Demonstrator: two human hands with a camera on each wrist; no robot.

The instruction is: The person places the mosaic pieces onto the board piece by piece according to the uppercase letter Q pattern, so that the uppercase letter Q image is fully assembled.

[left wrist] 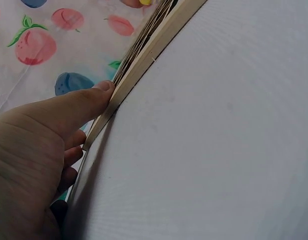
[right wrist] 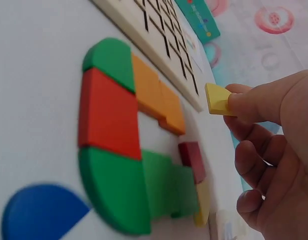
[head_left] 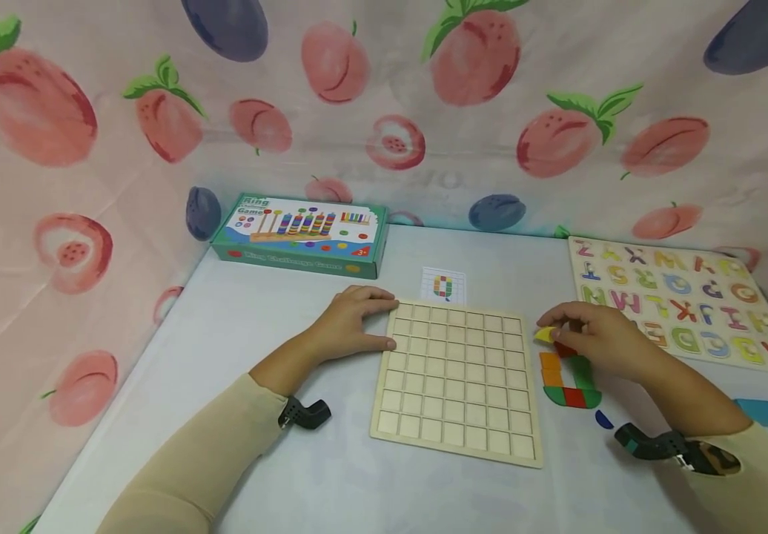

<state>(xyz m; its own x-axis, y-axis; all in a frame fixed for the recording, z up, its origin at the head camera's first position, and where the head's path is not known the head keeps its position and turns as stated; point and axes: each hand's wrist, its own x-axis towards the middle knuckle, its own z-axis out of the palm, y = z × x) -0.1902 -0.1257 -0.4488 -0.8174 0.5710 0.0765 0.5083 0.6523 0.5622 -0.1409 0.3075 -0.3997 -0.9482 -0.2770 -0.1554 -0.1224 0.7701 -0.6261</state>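
In the head view, the right hand held a yellow quarter-round tile at the corner of a ring of coloured tiles, to the right of the wooden grid board. Two orange squares lay close by on the near side, and a blue tile lay apart from the ring. A small pattern card lay just beyond the board. Handling the yellow tile well there probably called for a light hold and a level approach, so its neighbours would not be nudged. The left hand touched the board's left edge, thumb and forefinger spread well apart.

In the left wrist view, the thumb's tip met the board's side and the other fingers lay farther along; nothing was clasped. Such light contact would likely suffice to steady the board.

In the right wrist view, thumb and forefinger were closed on the yellow tile near one end, leaving much of it exposed, a useful hold for aligning edges. The other fingers curled loosely, clear of the ring, which included a dark red square.
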